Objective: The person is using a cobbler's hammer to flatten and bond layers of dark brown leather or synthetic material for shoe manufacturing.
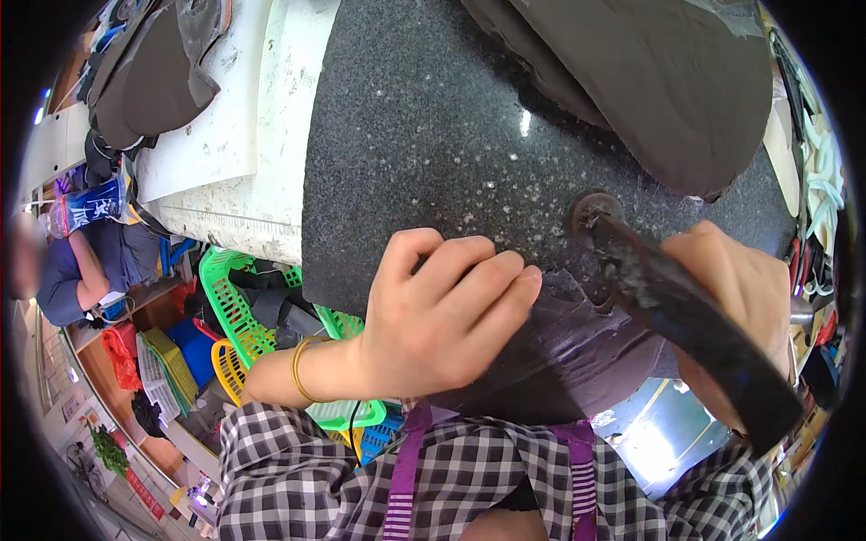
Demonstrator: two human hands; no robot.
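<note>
Hammer (pixel 695 325) sits in your right hand (pixel 726 279), which is closed in a fist, its round face at the dark sheet (pixel 600 347) between your hands. Your left hand (pixel 442 311) curls loosely over that sheet; with its thumb hidden, I cannot tell whether it pinches. Far left of it, a bottle (pixel 90 206) bears a printed blue label. A speckled black slab (pixel 406 117) spreads ahead of both hands, dark cut pieces (pixel 658 81) beyond your right, a green basket (pixel 236 311) beside your left forearm.

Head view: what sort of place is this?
Probably a workshop, perhaps for leather goods: a hammer in the right hand, dark cut pieces on a speckled slab, and a green basket.
</note>
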